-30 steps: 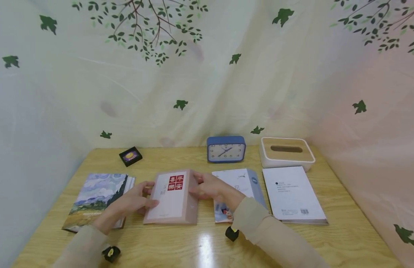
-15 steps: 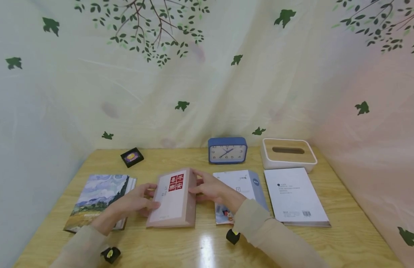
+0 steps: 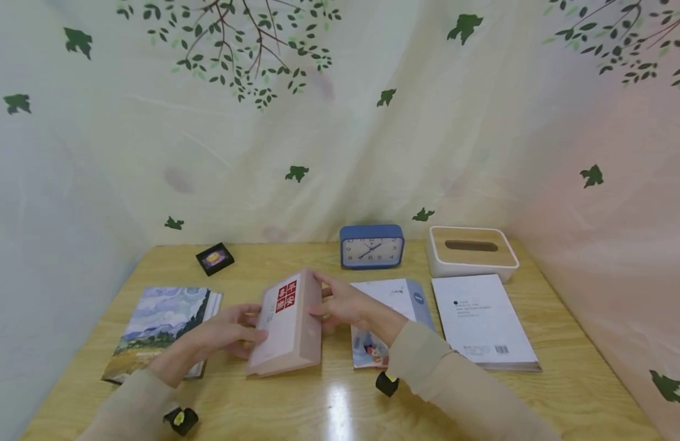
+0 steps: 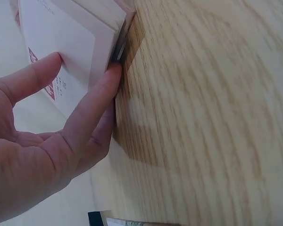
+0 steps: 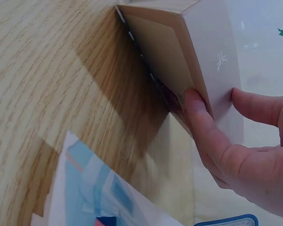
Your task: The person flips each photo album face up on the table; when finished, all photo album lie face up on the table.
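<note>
A pale pink book point(image 3: 279, 331) with a red block of characters on its cover is tilted over the table, its spine side raised. My left hand point(image 3: 229, 331) pinches the left edge, thumb on the cover point(image 4: 66, 33) and fingers beneath. At the spine, my right hand point(image 3: 347, 303) grips the book; in the right wrist view the thumb presses the spine point(image 5: 217, 61) and the fingers lie against the back cover. A landscape-painted book point(image 3: 158, 327) lies beside my left forearm. Partly under my right forearm is a white-and-blue book point(image 3: 384, 294).
A white book point(image 3: 485, 318) with a barcode lies at the right, in front of a white tissue box point(image 3: 472, 251) with a wooden top. A blue clock point(image 3: 371, 247) stands at the back. A small black square item point(image 3: 215, 258) lies at the back left.
Between my two hands the pink book has tipped up further, its spine side rising and its left edge shifting right. Both hands have stayed on it, the left moving slightly right.
</note>
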Demonstrator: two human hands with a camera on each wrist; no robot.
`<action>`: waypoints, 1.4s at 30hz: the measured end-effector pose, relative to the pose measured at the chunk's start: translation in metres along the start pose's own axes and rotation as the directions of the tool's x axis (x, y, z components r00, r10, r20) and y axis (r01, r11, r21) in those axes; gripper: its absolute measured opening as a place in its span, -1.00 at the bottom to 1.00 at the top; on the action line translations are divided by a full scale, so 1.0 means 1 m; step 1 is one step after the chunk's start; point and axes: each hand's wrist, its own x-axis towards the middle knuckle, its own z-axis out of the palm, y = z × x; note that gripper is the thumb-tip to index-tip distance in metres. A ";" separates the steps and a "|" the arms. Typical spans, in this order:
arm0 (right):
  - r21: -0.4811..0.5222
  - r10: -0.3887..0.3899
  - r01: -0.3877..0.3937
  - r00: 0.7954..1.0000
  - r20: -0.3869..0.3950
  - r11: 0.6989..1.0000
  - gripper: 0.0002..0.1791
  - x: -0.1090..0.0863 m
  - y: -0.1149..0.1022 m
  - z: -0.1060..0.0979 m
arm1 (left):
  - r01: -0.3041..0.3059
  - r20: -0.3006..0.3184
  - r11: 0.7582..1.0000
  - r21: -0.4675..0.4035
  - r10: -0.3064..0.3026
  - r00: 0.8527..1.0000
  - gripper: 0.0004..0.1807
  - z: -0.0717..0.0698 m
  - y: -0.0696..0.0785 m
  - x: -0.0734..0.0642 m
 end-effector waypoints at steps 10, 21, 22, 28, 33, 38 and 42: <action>-0.006 -0.065 0.065 0.998 0.014 0.998 -0.08 -0.005 -0.008 0.000 | 0.000 0.112 0.994 -0.113 0.013 0.994 -0.04 0.002 0.000 0.004; 0.033 -0.135 0.134 0.990 0.038 0.990 -0.11 -0.013 -0.018 -0.003 | -0.035 0.231 0.981 -0.190 0.079 0.970 -0.04 0.012 0.004 0.009; 0.037 -0.136 0.135 0.990 0.038 0.990 -0.12 -0.014 -0.018 -0.003 | -0.035 0.240 0.980 -0.197 0.083 0.967 -0.05 0.013 0.004 0.009; 0.048 -0.158 0.156 0.987 0.035 0.987 -0.17 -0.016 -0.016 -0.007 | -0.038 0.259 0.974 -0.222 0.097 0.961 -0.11 0.018 0.005 0.011; 0.058 -0.167 0.165 0.985 0.033 0.985 -0.17 -0.016 -0.013 -0.009 | -0.043 0.278 0.973 -0.225 0.106 0.955 -0.16 0.019 0.007 0.013; 0.069 -0.184 0.182 0.982 0.033 0.981 -0.18 -0.015 -0.012 -0.009 | -0.048 0.284 0.973 -0.225 0.112 0.952 -0.18 0.018 0.010 0.014; 0.068 -0.199 0.197 0.980 0.027 0.978 -0.19 -0.014 -0.009 -0.008 | -0.049 0.280 0.973 -0.224 0.113 0.953 -0.19 0.018 0.010 0.014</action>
